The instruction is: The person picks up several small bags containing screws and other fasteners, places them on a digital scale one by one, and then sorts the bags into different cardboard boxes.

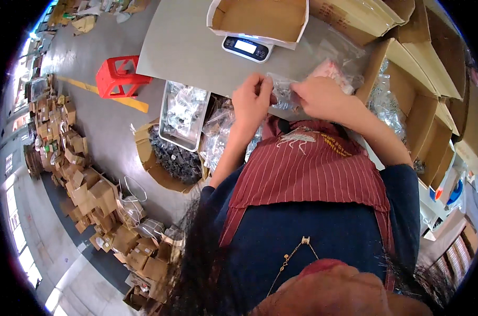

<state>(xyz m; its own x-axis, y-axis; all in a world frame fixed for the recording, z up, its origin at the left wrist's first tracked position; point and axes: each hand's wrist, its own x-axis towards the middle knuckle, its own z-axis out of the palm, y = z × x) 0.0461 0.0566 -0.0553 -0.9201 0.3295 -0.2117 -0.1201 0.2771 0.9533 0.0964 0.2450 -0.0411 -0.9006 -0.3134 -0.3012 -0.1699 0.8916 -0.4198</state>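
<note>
A small clear plastic bag [284, 94] with shiny contents too small to make out is stretched between my two hands at the table's near edge. My left hand [253, 100] is closed on its left side, thumb and fingers pinched together. On the other side my right hand [323, 98] pinches it, fingers curled. Just beyond my right hand lies a clear bag with pink and white contents [331, 71]. A white digital scale [247, 48] stands farther off on the grey table [183, 45], under a shallow cardboard tray [260, 21].
Open cartons [415, 68] line the right side, one with clear bagged parts [382, 102]. To the left are a metal tray of bags [183, 113], a box of dark parts [173, 158] and a red stool [120, 78]. Cardboard boxes [99, 197] are heaped along the floor.
</note>
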